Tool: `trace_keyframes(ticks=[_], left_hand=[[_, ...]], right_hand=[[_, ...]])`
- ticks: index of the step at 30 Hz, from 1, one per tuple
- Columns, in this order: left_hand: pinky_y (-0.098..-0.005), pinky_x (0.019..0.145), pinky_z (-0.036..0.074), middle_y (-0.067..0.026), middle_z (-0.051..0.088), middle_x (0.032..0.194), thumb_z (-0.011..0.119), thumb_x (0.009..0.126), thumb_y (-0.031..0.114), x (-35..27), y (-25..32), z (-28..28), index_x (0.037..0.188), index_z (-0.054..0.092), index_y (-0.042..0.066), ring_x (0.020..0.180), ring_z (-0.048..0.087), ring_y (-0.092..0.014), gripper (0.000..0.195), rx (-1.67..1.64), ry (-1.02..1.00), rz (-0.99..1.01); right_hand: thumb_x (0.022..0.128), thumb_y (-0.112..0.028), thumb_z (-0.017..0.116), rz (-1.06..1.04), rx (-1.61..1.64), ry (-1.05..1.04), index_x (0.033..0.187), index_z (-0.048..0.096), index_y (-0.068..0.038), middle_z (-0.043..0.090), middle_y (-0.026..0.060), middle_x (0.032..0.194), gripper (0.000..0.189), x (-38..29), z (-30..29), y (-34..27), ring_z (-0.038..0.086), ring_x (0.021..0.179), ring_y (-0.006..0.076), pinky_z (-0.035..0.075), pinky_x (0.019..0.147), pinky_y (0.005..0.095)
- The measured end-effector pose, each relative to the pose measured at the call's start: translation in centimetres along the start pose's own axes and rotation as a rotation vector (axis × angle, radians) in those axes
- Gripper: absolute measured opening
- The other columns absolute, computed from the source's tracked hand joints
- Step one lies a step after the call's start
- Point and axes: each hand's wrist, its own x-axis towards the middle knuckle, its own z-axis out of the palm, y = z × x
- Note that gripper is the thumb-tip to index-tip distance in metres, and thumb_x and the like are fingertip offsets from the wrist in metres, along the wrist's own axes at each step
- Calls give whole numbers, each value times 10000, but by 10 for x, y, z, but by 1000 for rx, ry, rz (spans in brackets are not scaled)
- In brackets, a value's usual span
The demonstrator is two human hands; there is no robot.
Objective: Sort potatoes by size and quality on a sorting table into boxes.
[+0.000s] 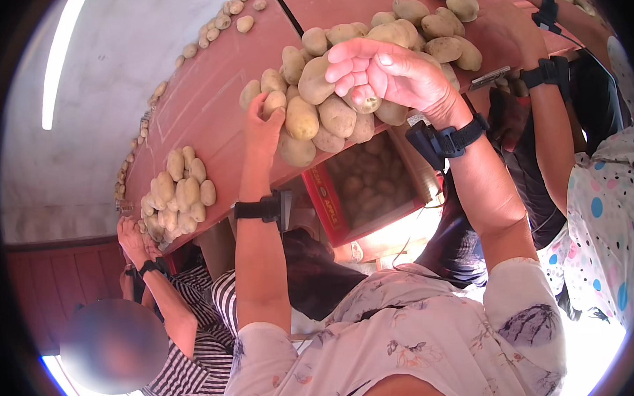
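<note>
A large heap of potatoes (337,116) lies along the near edge of the red table (215,128). At the heap's left side my left hand (264,121) has its thumb and fingers around a small potato (275,103). My right hand (388,75) is raised over the middle of the heap, palm turned partly up and fingers loosely curled, with nothing seen in it. Just below its fingers is a potato with a bright end (367,104). Both wrists wear black straps.
A red open box (327,203) of potatoes stands under the table edge. A smaller potato pile (178,195) lies at the left, by the hands of a person in stripes (135,243). Another person's arms (546,101) reach in from the right. Small potatoes (190,50) line the far edge.
</note>
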Motion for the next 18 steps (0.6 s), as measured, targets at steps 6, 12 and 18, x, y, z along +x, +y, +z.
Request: trace_keyframes(ticks=[6,12,18], left_hand=[[-324,699,481,-122,536,1060,547,811,171,-16,-4,-13,1202,407,32,934,546,-217,438,-408,205,-262],[-336,625,473,-91,563,1009,460,855,294,-61,-4,-37,1076,466,49,863,578,-226,330,-764,246,-260],[-287,662,484,-60,583,988,438,904,210,-126,-5,-12,1095,489,40,855,587,-164,262,-589,67,-307]], right_hand=[[869,-378,493,17,-22,25,1254,393,30,529,147,1150,570,1,5,1,530,992,192,426,802,276],[863,-406,494,30,-79,13,1262,396,10,522,139,1166,585,9,1,7,530,1000,186,433,797,276],[858,-416,498,63,-82,25,1254,404,5,527,122,1157,586,11,2,14,530,994,170,430,791,270]])
